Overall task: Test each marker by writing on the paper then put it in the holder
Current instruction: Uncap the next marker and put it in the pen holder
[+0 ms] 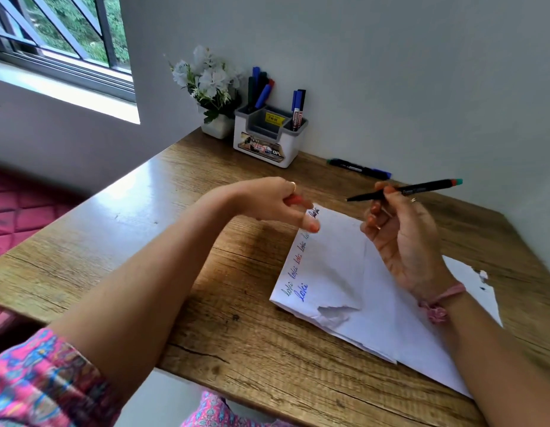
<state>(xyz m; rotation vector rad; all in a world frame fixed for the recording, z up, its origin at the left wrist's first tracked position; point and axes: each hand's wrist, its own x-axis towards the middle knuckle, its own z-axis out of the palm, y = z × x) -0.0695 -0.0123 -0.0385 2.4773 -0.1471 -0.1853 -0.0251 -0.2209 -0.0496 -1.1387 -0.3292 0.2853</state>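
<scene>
1. Leftmost, a window (61, 35) is cut off by the frame's top and left edges, and only bars and blurred greenery show through it.
2. Next, the left hand (277, 201) hovers over the desk (113, 235), above the paper's far corner; its grip is curled round a small red-orange thing, mostly hidden by the fingers, so what it is cannot be told.
3. Behind it, by the wall, a pot of white flowers (209, 84) stands just beside the white holder (267, 140). Several markers stand in the holder's back left compartment and a few more in its right one; their lower halves are hidden and their number is hard to count. The label on its front is too blurred to read.
4. Lying on the desk, the white paper (344, 282) bears a row of small written words along its left edge, some partly covered by the left fingers; its near edge is torn.
5. Further right, a dark marker (358, 169) lies on the desk near the wall.
6. Rightmost, the right hand (403, 232) is raised above the paper, its grip pinching a thin black pen (403, 191), uncapped tip pointing left, orange and teal at the other end; the barrel print is illegible.
</scene>
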